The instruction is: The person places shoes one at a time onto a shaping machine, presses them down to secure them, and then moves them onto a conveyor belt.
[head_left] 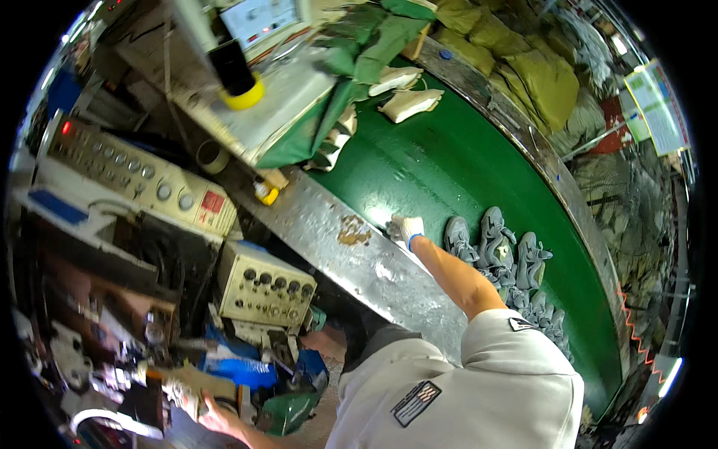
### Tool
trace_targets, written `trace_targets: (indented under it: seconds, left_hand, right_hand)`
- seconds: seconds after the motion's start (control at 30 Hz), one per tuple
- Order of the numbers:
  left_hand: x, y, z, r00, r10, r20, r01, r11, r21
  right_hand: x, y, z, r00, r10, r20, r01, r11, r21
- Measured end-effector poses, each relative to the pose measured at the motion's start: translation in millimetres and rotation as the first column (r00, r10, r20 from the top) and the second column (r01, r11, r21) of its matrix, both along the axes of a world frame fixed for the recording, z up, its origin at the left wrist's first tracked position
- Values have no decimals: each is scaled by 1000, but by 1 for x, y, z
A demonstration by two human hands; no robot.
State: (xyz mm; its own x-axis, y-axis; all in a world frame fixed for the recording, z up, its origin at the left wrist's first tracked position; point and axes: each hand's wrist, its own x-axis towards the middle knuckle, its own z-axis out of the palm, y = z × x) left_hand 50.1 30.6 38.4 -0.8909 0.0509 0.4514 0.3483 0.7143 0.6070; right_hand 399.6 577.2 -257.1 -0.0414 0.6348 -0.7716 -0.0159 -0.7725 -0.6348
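1. Grey shoes on the green conveyor belt: at least six in one cluster; those farther down overlap too much to count exactly.
2. Pale shoe pieces at the belt's far end: two clearly, with a third partly under green cloth.
3. Beige control boxes with knobs: two, a long one and a smaller one.
4. Gloved hands: two, the right hand at the belt's edge and the left hand low down by the machinery.
5. Yellow-tipped black cylinders: one.
6. Tape rolls: one.
7. Olive sacks beyond the belt: several, heaped, number unclear.
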Motion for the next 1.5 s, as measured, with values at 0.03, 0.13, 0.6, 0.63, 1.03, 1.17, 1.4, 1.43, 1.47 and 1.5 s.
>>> trace_targets:
  seconds: [0.03,0.13,0.6,0.63,1.03,1.17,1.4,1.43,1.47,1.5]
  left_hand:
    - [-4,-3,-4,998,3,-59,-6,999,-54]
    - [-5,20,-8,990,39,-133,-67,975,-211]
    - [-44,60,50,911,200,361,105,734,-671]
    - [-45,51,46,899,201,388,128,728,-674]
    - [7,-68,48,790,172,589,268,768,-582]
    - [-4,-69,10,777,53,627,341,802,-491]
    - [29,-18,37,766,-74,639,33,997,76]
    - [26,15,36,711,-338,617,-25,865,502]
    - [20,45,36,582,-408,703,-159,791,591]
    - [14,52,30,574,-494,653,-133,731,670]
  right_hand:
    - [4,33,-6,1000,-8,-23,7,999,-32]
    - [-11,124,-17,996,-83,27,82,995,60]
    - [-57,475,-81,788,-189,585,-43,932,359]
    - [-48,481,-87,846,-222,486,19,922,387]
    - [-41,95,126,423,336,-842,-96,940,328]
    - [-48,-21,82,122,-34,-992,-92,995,-46]
    - [-164,-191,221,144,17,-989,-804,585,-107]
    - [-179,-209,230,189,76,-979,-823,556,-116]
    - [-192,-225,239,231,133,-964,-835,535,-127]
    - [-207,-247,258,273,333,-903,-830,556,-46]
